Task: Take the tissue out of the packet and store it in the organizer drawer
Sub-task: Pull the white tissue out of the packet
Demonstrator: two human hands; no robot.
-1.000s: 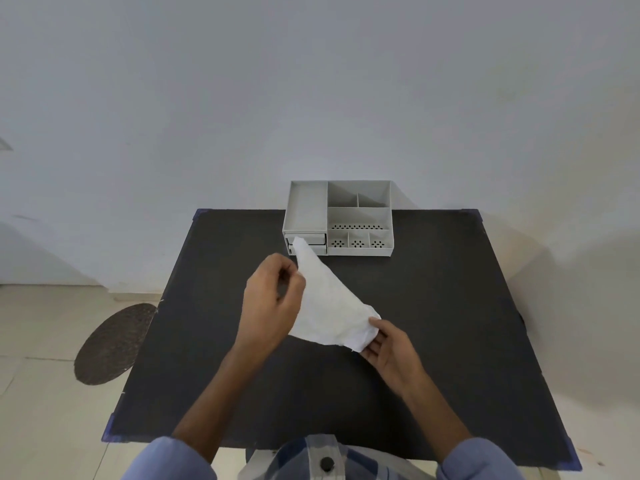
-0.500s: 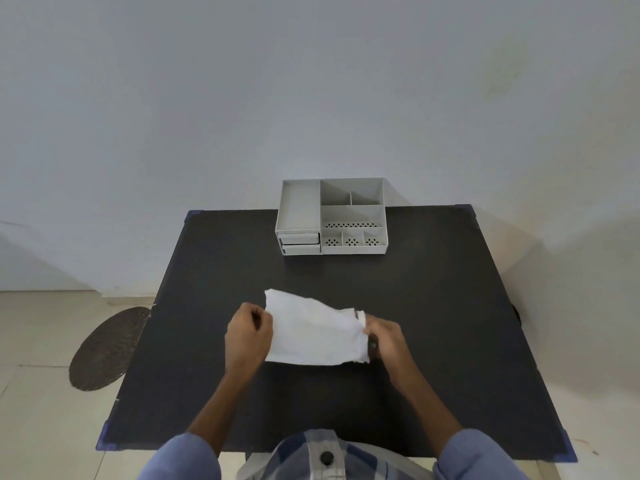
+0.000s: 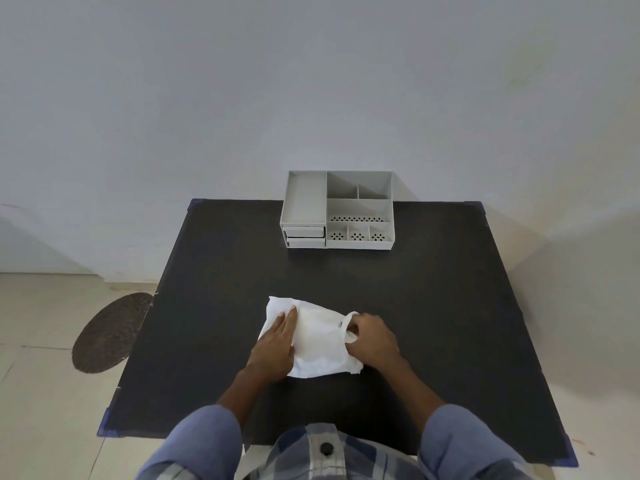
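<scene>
A white tissue lies spread on the black table in front of me. My left hand rests flat on its left part, fingers straight and together, pressing it down. My right hand pinches the tissue's right edge, which curls up over the fingers. The grey organizer stands at the table's far edge against the wall. Its two small drawers at the lower left are shut. No packet is in view.
The organizer has several open compartments on top, all showing bare plastic. A dark round mat lies on the tiled floor left of the table. The wall runs right behind the organizer.
The tissue came down from mid-air onto the table. My left hand went from pinching its corner to lying flat on it; my right hand keeps its hold on the right edge.
</scene>
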